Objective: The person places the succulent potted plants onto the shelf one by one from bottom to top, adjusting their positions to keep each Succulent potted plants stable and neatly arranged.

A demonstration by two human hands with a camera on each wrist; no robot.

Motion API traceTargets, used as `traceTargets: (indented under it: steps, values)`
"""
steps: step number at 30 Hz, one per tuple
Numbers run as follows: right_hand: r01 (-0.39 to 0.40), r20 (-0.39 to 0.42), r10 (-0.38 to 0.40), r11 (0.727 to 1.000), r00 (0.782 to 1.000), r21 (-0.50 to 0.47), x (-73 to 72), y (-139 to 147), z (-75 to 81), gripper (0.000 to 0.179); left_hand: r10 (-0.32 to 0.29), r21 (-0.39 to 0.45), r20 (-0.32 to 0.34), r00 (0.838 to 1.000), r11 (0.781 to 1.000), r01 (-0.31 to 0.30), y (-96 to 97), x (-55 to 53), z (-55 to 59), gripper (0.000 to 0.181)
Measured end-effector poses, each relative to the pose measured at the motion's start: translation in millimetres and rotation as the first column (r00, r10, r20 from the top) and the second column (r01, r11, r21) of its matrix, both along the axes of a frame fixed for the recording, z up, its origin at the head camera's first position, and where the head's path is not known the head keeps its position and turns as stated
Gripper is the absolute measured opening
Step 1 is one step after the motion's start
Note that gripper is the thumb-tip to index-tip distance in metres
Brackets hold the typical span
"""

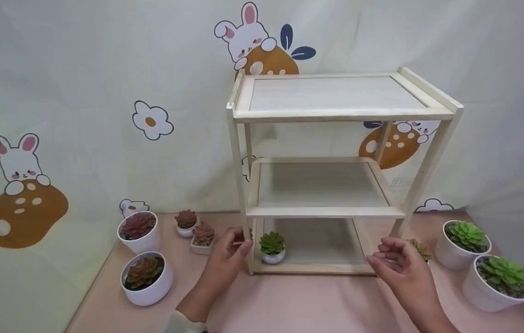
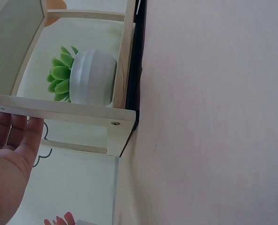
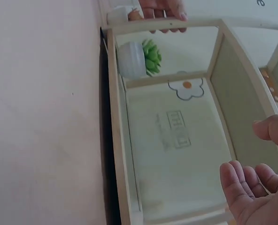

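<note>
One plant (image 1: 272, 245) sits on the rack (image 1: 326, 212), just beside left hand (image 1: 225, 259) fingers gripping a post (image 1: 239, 185); right hand (image 1: 406, 268) empty, loosely curved; probably steadying, next move needs evenness.

1. Head view, on the backdrop (image 1: 91, 78): a boxed mark (image 1: 398, 181), too small to read.
2. Right wrist view, on the backdrop: boxed print (image 3: 178, 129); "TH" reads, the rest is unclear.
3. Beside it: a smaller line (image 3: 162, 131), blurred.

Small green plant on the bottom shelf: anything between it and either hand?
The wooden front left post stands between the left hand and the plant. For the right hand, the front is open: nothing visible stands in its way.
</note>
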State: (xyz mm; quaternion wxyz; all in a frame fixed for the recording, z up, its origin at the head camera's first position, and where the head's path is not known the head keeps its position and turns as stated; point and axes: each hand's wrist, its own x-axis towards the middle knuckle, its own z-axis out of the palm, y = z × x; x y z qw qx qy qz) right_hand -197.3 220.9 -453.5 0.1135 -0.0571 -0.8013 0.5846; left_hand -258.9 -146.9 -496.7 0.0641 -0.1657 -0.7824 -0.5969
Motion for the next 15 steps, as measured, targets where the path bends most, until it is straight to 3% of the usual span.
traceTargets:
  steps: [9, 15]
  values:
    - [0.091, -0.030, -0.092, 0.996, 0.995, -0.013, -2.4, 29.2, 8.7, 0.050, -0.002, -0.009, 0.013, 1.000, 1.000, 0.003, 1.0, 1.1, 1.3, 0.037]
    - [0.187, -0.055, -0.188, 0.982, 0.981, -0.018, -5.9, 42.7, 9.9, 0.040, -0.006, -0.003, 0.004, 1.000, 1.000, 0.006, 0.1, 0.6, 0.8, 0.038]
